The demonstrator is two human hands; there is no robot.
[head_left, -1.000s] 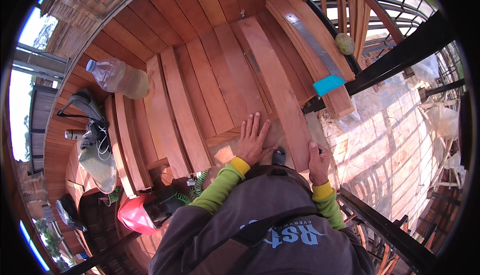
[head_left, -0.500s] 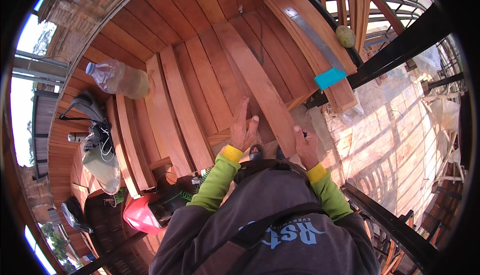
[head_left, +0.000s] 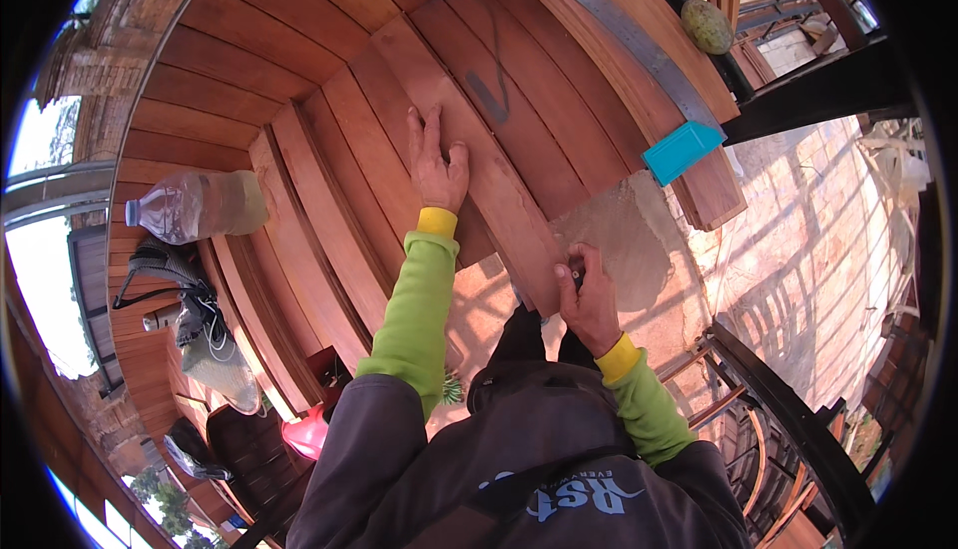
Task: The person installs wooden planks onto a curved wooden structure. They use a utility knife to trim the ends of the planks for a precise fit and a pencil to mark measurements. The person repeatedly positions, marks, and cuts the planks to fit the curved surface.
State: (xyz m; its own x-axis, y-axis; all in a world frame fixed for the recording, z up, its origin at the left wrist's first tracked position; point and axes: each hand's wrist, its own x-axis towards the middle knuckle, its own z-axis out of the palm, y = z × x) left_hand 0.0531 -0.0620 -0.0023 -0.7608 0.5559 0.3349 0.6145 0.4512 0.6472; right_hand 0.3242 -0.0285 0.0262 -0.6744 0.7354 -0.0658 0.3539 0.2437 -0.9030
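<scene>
Sunlit brick floor point(head_left: 798, 240), black railing point(head_left: 788, 409)

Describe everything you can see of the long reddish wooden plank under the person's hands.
The long reddish wooden plank lies flat and diagonal across other boards, smooth, with straight edges and a dark smudge on its face. The left hand presses palm-down on its middle. The right hand grips its near end, which overhangs a grey concrete patch.
</scene>
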